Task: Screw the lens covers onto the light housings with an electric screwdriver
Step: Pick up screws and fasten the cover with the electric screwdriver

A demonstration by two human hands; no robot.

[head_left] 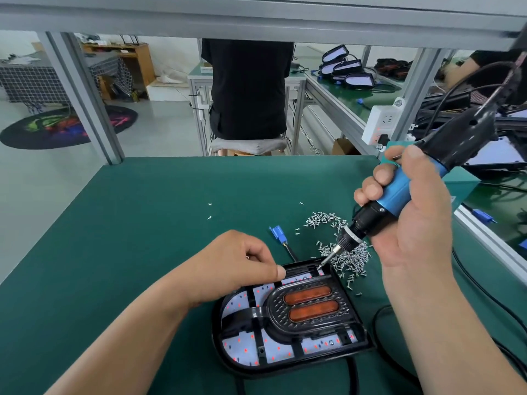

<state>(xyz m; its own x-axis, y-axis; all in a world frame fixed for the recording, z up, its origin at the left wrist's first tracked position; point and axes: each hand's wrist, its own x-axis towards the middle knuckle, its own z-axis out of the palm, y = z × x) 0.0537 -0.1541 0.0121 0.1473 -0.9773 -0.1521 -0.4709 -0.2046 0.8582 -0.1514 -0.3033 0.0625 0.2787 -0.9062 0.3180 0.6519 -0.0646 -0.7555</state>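
Observation:
A black light housing (288, 323) with a white LED board and two amber lenses lies on the green mat near the front edge. My right hand (410, 206) grips a blue and black electric screwdriver (399, 192), tilted, with its bit tip at the housing's far right corner. My left hand (236, 263) rests on the housing's far left edge, fingers curled, thumb pressing the rim; whether it holds a screw I cannot tell. A pile of small silver screws (342, 246) lies just beyond the housing.
A blue connector (278, 232) on the housing's black cable lies beyond the housing. A few stray screws (210, 210) dot the green mat (142, 223). The screwdriver's cords hang at right. A person in black sits behind the bench. More housings lie on the right benches.

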